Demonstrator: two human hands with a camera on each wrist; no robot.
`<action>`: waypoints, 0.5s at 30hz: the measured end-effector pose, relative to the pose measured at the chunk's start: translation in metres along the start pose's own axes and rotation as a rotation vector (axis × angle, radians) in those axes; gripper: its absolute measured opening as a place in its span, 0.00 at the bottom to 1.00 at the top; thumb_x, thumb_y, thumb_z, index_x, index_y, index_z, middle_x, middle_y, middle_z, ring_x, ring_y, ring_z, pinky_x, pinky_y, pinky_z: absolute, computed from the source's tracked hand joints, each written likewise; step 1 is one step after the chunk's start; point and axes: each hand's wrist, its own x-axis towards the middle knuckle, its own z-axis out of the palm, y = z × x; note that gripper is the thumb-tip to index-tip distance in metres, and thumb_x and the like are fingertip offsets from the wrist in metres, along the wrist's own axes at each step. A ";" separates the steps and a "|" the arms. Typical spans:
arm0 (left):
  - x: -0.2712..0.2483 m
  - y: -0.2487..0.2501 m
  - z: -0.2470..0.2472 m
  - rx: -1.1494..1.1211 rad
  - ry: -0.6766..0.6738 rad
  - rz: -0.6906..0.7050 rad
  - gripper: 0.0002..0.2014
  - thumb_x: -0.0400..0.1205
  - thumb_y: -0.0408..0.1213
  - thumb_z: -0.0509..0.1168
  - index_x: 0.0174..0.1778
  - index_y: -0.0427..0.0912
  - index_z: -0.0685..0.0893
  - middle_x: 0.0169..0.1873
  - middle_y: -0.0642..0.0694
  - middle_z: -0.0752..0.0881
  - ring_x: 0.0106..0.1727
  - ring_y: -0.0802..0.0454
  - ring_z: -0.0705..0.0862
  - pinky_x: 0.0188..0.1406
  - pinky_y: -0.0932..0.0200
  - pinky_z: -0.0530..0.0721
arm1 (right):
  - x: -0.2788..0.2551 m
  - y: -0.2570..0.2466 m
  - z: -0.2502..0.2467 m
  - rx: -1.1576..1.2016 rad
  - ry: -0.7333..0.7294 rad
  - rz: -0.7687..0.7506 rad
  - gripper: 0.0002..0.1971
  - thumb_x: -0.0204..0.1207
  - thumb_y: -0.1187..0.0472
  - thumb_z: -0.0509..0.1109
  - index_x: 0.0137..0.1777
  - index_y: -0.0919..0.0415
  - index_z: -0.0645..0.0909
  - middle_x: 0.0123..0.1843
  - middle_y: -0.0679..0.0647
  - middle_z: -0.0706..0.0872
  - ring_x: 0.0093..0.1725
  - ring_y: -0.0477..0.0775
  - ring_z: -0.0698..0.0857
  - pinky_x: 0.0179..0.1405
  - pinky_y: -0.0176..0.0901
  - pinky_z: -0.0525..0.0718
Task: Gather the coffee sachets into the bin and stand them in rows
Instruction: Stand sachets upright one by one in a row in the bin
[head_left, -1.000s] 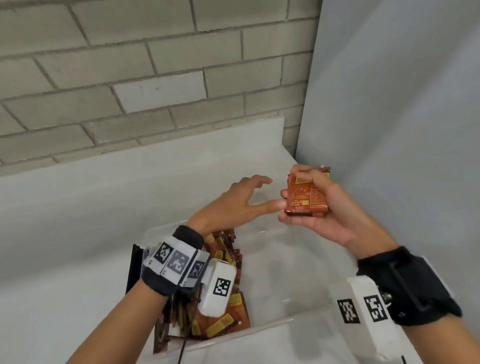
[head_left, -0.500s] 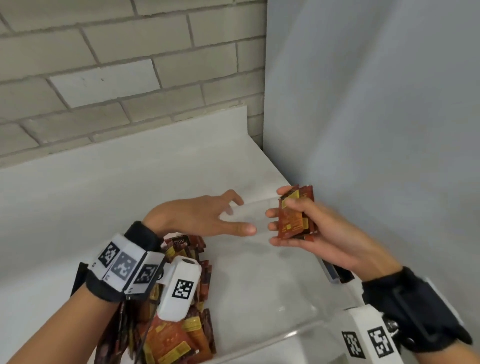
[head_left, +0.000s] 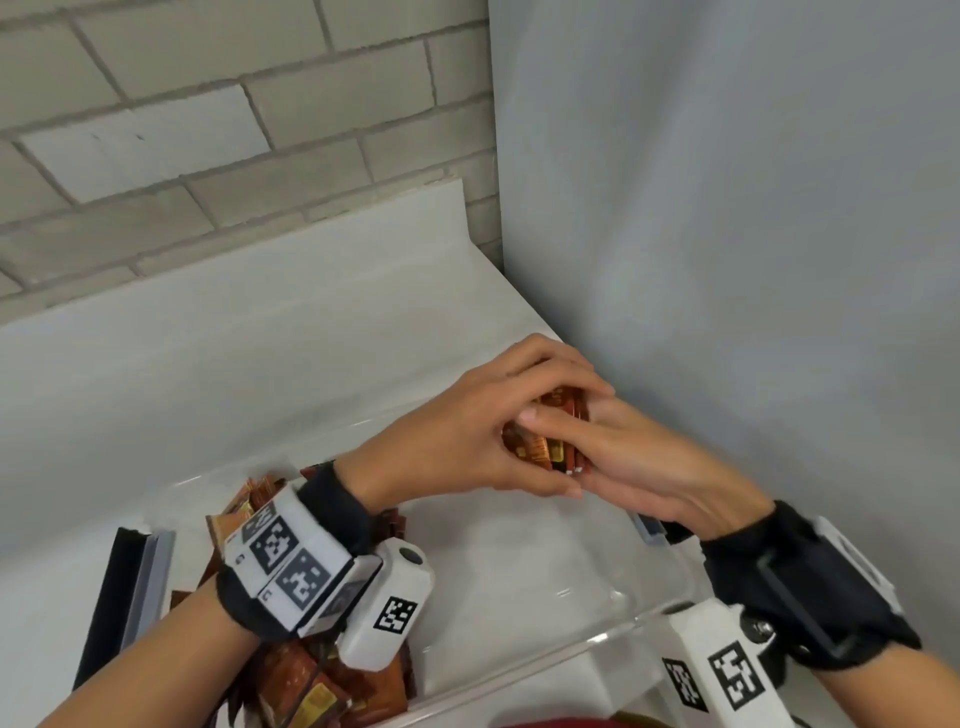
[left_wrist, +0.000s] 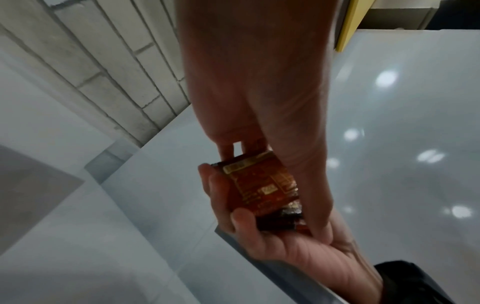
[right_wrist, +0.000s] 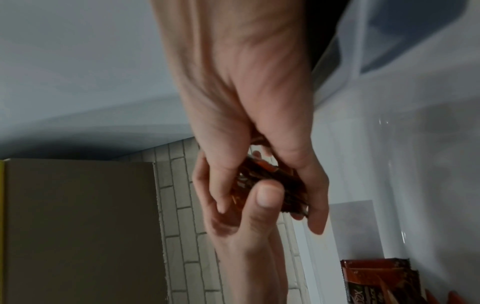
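A stack of red-brown coffee sachets (head_left: 545, 441) is clasped between both hands above the far right part of the clear plastic bin (head_left: 519, 675). My left hand (head_left: 467, 431) curls over the stack from the left, fingers on top and thumb underneath. My right hand (head_left: 644, 462) cups it from the right, its thumb lying across the top sachet. The left wrist view shows the stack (left_wrist: 262, 185) face on between the two hands. In the right wrist view the stack (right_wrist: 272, 185) is mostly covered by fingers. A loose pile of sachets (head_left: 311, 691) fills the bin's left side.
The bin sits on a white counter (head_left: 234, 364) in a corner, with a brick wall (head_left: 208, 156) behind and a grey panel (head_left: 727, 260) close on the right. A black and grey lid part (head_left: 119, 597) stands at the bin's left edge. The bin's right half has bare floor (head_left: 519, 561).
My left hand has moved right from an open reach and now wraps the stack that my right hand was holding alone. Both hands have come lower, toward the bin's far right corner.
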 end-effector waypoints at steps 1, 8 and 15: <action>0.000 -0.001 0.000 0.008 0.003 0.006 0.32 0.68 0.39 0.82 0.67 0.41 0.80 0.64 0.46 0.76 0.67 0.52 0.77 0.64 0.58 0.79 | 0.000 0.000 0.000 0.024 -0.006 -0.003 0.16 0.69 0.59 0.70 0.58 0.57 0.80 0.50 0.52 0.91 0.57 0.53 0.89 0.51 0.46 0.89; -0.003 -0.010 0.004 0.057 0.076 -0.015 0.30 0.67 0.37 0.82 0.63 0.43 0.78 0.58 0.50 0.78 0.59 0.58 0.77 0.56 0.72 0.72 | 0.003 0.002 0.000 -0.036 -0.006 0.058 0.36 0.69 0.63 0.78 0.74 0.64 0.64 0.62 0.67 0.81 0.65 0.54 0.85 0.59 0.49 0.86; -0.004 -0.013 0.009 0.065 0.054 0.038 0.31 0.70 0.35 0.79 0.70 0.43 0.79 0.61 0.45 0.74 0.64 0.51 0.77 0.63 0.66 0.75 | -0.001 0.000 -0.001 -0.002 0.012 0.027 0.10 0.82 0.72 0.59 0.53 0.62 0.80 0.43 0.52 0.90 0.51 0.45 0.89 0.50 0.40 0.86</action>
